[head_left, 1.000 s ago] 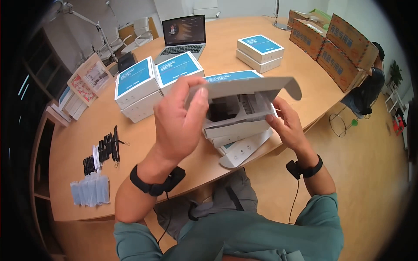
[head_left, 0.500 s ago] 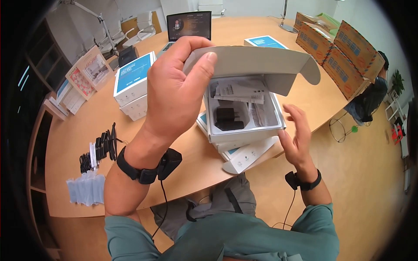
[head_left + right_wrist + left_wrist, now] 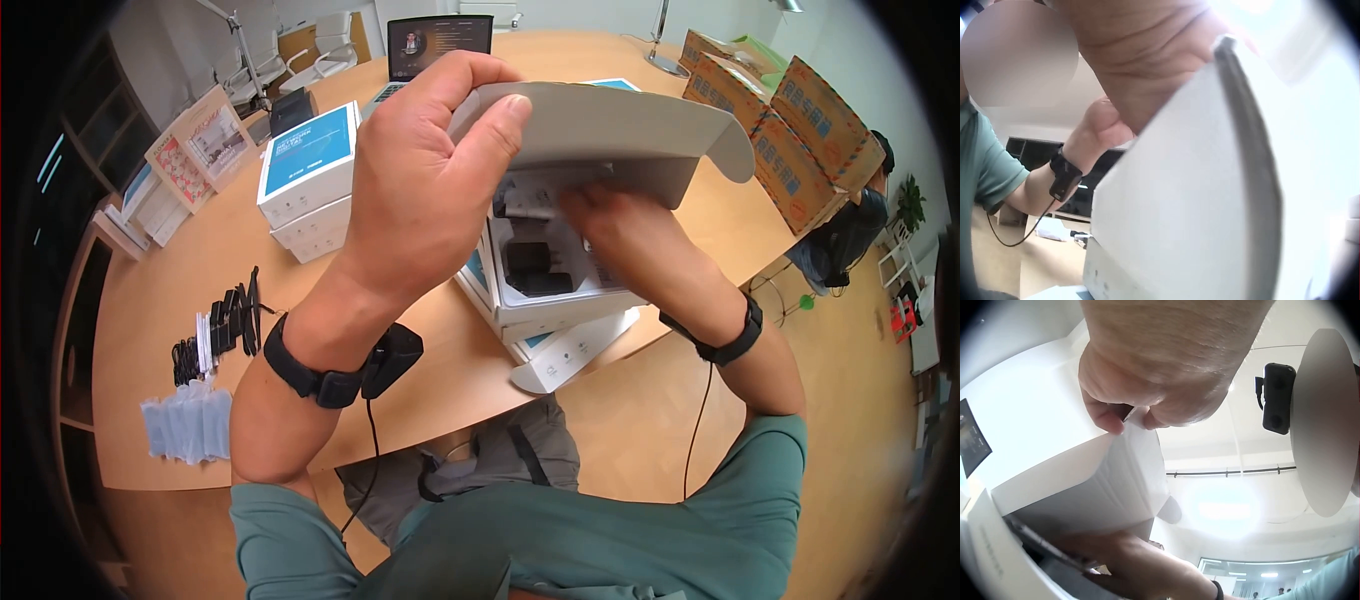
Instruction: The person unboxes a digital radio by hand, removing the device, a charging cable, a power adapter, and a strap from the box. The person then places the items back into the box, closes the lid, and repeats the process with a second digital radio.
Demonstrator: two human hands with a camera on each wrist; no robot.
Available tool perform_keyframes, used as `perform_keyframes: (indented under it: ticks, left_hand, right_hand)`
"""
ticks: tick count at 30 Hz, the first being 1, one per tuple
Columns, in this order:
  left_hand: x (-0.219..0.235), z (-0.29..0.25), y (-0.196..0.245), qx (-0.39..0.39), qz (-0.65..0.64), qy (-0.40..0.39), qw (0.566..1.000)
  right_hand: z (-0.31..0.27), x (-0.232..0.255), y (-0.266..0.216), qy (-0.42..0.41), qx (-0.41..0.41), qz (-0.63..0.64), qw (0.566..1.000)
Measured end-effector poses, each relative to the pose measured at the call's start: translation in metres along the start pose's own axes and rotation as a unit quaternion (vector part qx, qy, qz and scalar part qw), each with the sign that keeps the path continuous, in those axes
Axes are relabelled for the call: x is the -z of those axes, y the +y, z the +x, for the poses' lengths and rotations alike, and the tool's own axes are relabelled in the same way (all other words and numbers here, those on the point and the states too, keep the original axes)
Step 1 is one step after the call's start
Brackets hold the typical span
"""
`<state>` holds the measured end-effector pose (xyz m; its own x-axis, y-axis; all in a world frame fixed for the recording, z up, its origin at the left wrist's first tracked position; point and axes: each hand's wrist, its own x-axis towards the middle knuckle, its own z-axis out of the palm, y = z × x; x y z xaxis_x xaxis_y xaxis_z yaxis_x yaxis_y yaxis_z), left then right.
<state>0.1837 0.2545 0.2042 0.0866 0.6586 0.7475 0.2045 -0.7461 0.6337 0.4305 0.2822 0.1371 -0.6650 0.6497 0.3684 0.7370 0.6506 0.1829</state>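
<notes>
A white carton [image 3: 575,312] stands tipped up on other boxes near the table's front edge. Its lid [image 3: 630,130] is raised, and my left hand [image 3: 415,190] pinches the lid's left edge between thumb and fingers. Inside, a black power adapter [image 3: 530,258] sits in a white tray, with printed plastic packets [image 3: 525,198] behind it. My right hand [image 3: 640,235] reaches into the carton beside those packets, its fingertips hidden under the lid. In the left wrist view the right hand [image 3: 1135,562] passes below the lid [image 3: 1125,472]. A white box wall [image 3: 1185,187] fills much of the right wrist view.
Stacked blue-topped boxes [image 3: 310,165] stand at the left, before a laptop [image 3: 440,48]. Black adapters and cables [image 3: 235,315] lie in a row beside bluish plastic packs [image 3: 188,423]. An open flap [image 3: 580,352] juts out below the carton. Brown cartons [image 3: 785,160] are at the right.
My left hand has lifted the lid higher, baring the carton's contents. The right hand has left the carton's right side and moved in over the tray.
</notes>
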Motion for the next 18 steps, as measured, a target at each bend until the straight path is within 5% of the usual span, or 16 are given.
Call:
perform_keyframes:
  ticks: [5,7,18]
  left_hand:
    - [0.007,0.000,-0.002,0.015,0.000,-0.013,1.000]
    - [0.007,0.000,-0.003,0.008,0.003,-0.020,1.000]
    - [-0.003,-0.008,-0.003,-0.031,0.023,-0.004,0.999]
  right_hand:
    - [0.008,0.009,-0.004,0.036,-0.086,-0.028,0.995]
    - [0.009,0.008,0.000,0.147,-0.032,-0.030,0.988]
    - [-0.005,0.013,-0.005,0.094,-0.039,0.088,0.991]
